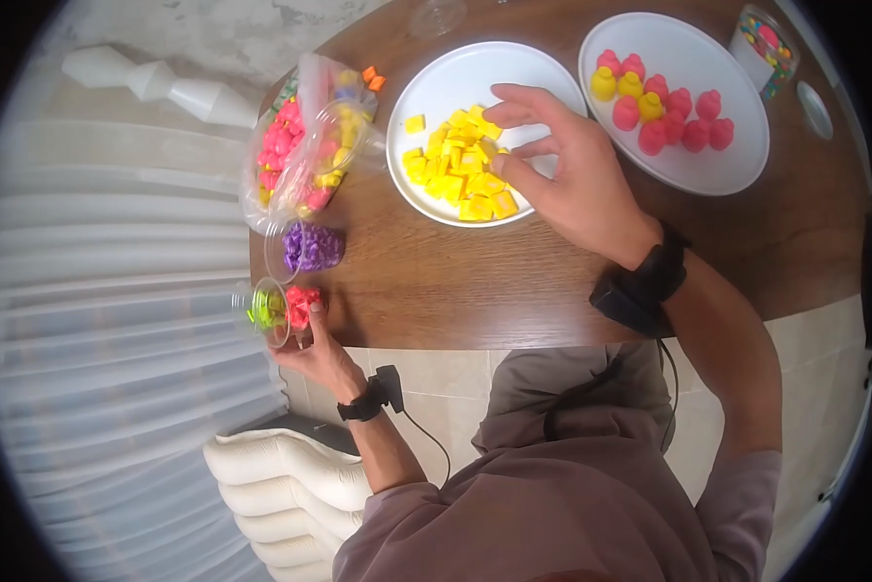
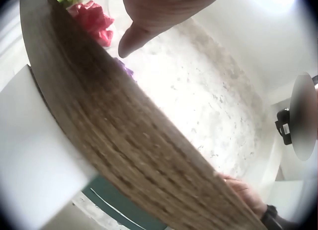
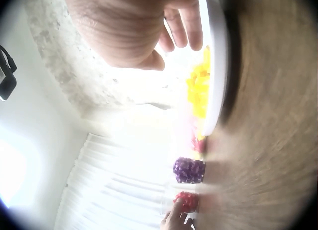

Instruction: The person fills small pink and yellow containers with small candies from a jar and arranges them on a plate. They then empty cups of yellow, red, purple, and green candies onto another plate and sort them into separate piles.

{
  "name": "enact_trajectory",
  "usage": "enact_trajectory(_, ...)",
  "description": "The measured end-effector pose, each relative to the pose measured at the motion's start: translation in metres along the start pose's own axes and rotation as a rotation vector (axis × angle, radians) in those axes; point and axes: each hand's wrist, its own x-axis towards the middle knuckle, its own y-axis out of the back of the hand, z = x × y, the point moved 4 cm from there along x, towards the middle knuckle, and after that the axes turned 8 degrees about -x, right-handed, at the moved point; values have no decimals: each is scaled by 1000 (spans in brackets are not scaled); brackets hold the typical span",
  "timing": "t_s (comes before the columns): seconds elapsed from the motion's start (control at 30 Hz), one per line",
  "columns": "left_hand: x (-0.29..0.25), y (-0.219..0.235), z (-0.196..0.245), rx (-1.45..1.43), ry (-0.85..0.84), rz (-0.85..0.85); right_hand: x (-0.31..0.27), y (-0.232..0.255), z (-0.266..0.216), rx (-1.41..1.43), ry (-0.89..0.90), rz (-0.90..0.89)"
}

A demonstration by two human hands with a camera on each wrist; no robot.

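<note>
My left hand reaches round a see-through plastic cup of crumpled red pieces; the thumb lies on one side and the fingers on the other. Right beside it stands a see-through cup of bright green pieces. In the left wrist view the red pieces show between thumb and fingers. Over the right side of a white plate, my right hand hovers with thumb and fingers spread and nothing between them. Small yellow wrapped squares lie heaped on that plate.
A cup of purple pieces stands behind the red one. Farther back sits a plastic bag of pink and yellow pieces, with orange pieces nearby. At right are an oval plate of pink and yellow figures and a jar.
</note>
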Motion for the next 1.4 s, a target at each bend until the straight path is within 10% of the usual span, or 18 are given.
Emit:
enact_trajectory(0.4, -22, 6, 2, 19, 15, 6, 1, 2, 2, 15, 72, 82)
enact_trajectory(0.87, -41, -158, 107, -246, -175, -810, 9, 18, 2, 150, -42, 224)
enact_trajectory(1.4, -59, -227, 109, -584, 78, -868, 11, 5, 6, 956, -441, -192)
